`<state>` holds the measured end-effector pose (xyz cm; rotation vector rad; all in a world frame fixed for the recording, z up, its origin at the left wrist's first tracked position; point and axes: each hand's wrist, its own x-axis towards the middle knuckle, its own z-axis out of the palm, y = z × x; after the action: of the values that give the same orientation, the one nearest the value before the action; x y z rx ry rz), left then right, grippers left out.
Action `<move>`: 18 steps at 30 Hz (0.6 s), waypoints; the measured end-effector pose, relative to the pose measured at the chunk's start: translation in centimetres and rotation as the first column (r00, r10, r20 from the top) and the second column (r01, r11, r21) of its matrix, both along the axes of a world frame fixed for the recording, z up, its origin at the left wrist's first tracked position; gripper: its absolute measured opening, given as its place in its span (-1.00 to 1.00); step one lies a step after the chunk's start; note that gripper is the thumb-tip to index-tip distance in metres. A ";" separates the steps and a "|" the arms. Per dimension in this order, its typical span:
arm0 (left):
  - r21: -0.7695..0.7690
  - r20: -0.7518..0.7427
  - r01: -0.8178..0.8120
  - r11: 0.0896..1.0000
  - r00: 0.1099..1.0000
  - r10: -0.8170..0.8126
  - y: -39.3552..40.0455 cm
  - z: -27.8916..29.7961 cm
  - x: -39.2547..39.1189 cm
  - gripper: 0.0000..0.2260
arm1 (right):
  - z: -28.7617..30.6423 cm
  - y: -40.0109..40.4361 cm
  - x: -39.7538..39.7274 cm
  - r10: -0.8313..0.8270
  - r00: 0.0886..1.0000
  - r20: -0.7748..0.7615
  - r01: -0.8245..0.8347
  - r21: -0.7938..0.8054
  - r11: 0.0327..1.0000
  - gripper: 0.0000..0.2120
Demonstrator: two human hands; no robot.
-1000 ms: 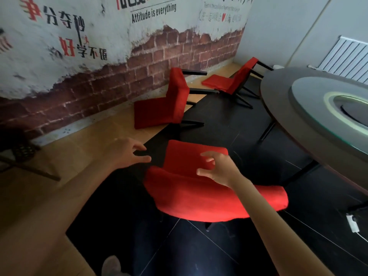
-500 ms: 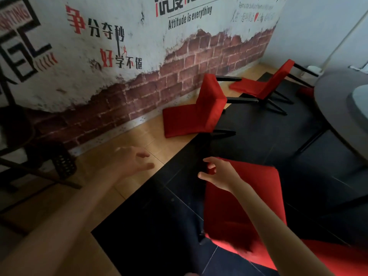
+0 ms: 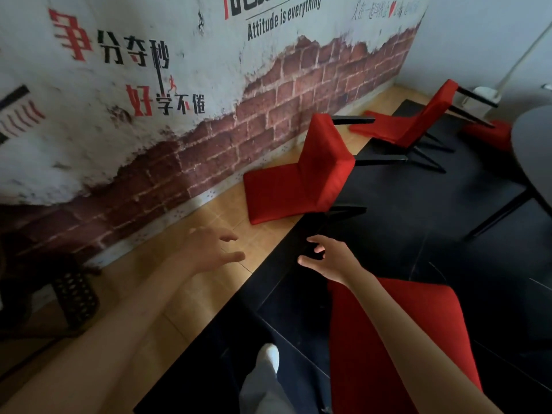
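Since half a second ago the near red padded chair has slid lower under the right forearm, and a grey trouser leg with a white shoe has come into sight at the bottom. Ahead of both hands lies the red padded chair tipped onto its back. Its backrest is flat on the tan floor tiles beside the wall, its seat stands up, and its black legs poke sideways over the black floor tiles.

Neither hand touches it. The left hand hangs over the tan floor tiles, fingers spread and loosely straight, holding nothing. The right hand hovers at the edge of the black floor tiles, fingers half curled like a claw, thumb apart, also empty. The lowest black leg of the tipped chair ends just beyond its fingertips. The right arm crosses over the near red padded chair, which fills the floor below it.

Farther back, another red chair on its back lies the same way, legs out. Behind that, a scrap of red upholstery shows beside the dark round table, whose slanted black leg comes down on the black tiles at the right. Along the left runs the painted wall of peeling plaster and brick with red and black lettering. A dark perforated bin sits in shadow by the wall at far left.
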<state>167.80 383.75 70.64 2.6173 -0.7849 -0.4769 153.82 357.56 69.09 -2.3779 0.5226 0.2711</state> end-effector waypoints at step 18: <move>0.011 -0.149 -0.098 0.995 0.984 0.099 -12.0 -6.2 31.2 -0.40 | -4.5 -15.1 28.6 -0.080 0.985 -0.152 0.092 0.069 0.993 -0.33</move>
<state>199.02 371.79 64.40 2.5735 -0.6041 -0.6380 182.42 342.43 64.54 -2.2659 0.6712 0.4242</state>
